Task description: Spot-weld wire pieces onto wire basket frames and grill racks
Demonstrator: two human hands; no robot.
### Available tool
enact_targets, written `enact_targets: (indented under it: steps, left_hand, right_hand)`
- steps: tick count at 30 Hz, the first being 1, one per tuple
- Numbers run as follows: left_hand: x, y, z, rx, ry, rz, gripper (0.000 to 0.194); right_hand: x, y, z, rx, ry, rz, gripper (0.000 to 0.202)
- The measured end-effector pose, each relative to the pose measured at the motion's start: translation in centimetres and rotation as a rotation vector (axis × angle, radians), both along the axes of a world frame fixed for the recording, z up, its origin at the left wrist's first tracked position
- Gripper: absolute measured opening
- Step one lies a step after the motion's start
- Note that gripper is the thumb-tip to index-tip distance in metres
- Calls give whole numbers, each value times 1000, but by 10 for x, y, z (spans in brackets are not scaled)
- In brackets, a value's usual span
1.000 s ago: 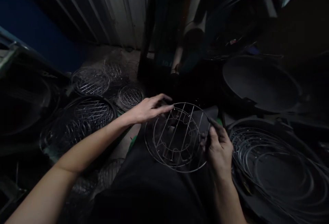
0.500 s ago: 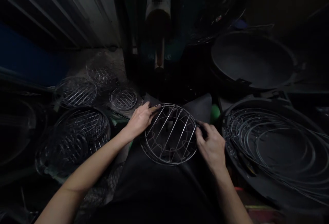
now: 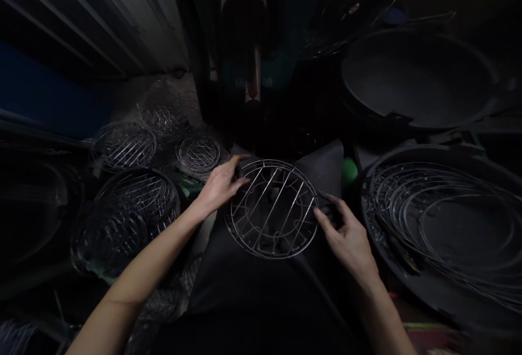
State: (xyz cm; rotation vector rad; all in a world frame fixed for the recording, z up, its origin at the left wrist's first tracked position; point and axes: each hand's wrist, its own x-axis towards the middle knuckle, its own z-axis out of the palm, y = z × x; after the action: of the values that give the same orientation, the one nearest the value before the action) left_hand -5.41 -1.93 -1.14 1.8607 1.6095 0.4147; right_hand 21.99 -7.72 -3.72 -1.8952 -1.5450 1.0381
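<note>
Evidently the round wire rack (image 3: 272, 209) lies on the dark cloth (image 3: 244, 284) over the person's lap, toward its far edge, so the legs probably bear its weight and the hands need only steady the rim. The left hand (image 3: 222, 184) spreads thumb and forefinger at the rim's far left; the right hand (image 3: 349, 236) is loosely parted at the right side, thumb tip by the wire, though firm contact cannot be told. Wire hoops (image 3: 391, 203) fill a wide basin (image 3: 436, 303) near the cloth's right edge, likely for easy reach.
</note>
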Motion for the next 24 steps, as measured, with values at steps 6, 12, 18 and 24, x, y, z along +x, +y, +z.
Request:
enact_targets:
  steps: [6,12,18,24]
  left_hand:
    - [-7,7,-4,-87,8,17,62]
    - [-12,27,7,-151,-35,-25,78]
    - [-20,62,-13,-458,-128,-206,100]
    - [-16,71,-21,-581,-212,-217,99]
  right_hand:
    - [10,-5,-12,-56,30,13,60]
    - [17,-5,-10,-82,38,-12,63]
    - [21,0,3,-127,60,-67,69]
    - [36,-3,4,-109,78,-132,69]
